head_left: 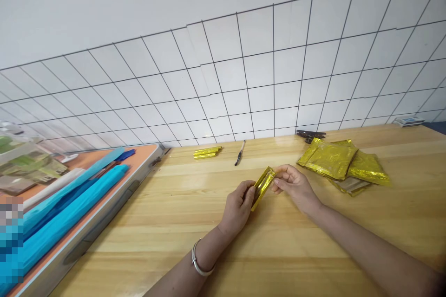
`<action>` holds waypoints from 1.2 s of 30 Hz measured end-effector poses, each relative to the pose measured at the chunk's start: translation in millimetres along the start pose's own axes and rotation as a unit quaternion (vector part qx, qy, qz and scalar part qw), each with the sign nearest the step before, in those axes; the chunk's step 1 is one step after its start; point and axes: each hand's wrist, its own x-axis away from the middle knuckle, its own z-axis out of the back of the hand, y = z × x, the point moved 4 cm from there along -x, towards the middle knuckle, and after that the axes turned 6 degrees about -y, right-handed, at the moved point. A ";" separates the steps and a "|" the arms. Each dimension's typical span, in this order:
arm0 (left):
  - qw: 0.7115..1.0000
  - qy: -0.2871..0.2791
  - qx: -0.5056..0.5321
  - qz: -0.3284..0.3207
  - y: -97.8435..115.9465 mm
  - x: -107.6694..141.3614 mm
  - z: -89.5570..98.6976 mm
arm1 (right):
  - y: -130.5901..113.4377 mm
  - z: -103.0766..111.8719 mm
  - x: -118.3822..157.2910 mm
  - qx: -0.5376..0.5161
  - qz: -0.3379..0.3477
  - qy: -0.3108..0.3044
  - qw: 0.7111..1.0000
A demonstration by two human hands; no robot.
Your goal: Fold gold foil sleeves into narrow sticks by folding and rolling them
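Note:
A narrow gold foil packet (pixel 263 188) is tilted between my two hands above the wooden table. My left hand (pixel 239 204) grips its lower left part, thumb on top, with a silver bangle on the wrist. At its upper right end, my right hand (pixel 291 184) pinches the edge with thumb and fingers. Several larger gold foil packets (pixel 327 158) lie in an overlapping pile to the right. Two slim gold strips (pixel 207 152) rest near the wall, and a black-tipped pen (pixel 239 153) lies to the right of them.
Black clips (pixel 311 135) sit behind the gold pile. On the left, an orange-topped case (pixel 148 151) with a metal edge bears blue rolls (pixel 87 199) and clear plastic packages (pixel 31 162). A small flat stack (pixel 408 121) lies at the far right by the tiled wall.

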 end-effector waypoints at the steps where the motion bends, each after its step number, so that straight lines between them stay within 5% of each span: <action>1: 1.000 -0.002 0.003 0.002 -0.2 0.0 0.0 | 0.2 0.2 0.0 0.000 -0.001 -0.001 1.000; 26: 0.997 -0.071 -0.008 -0.019 5.3 2.8 -9.3 | -1.4 -2.7 0.6 0.025 -0.002 0.025 0.999; 36: 0.995 -0.052 -0.076 -0.038 13.2 2.9 -5.4 | -7.4 -10.3 3.1 0.051 0.007 0.026 0.998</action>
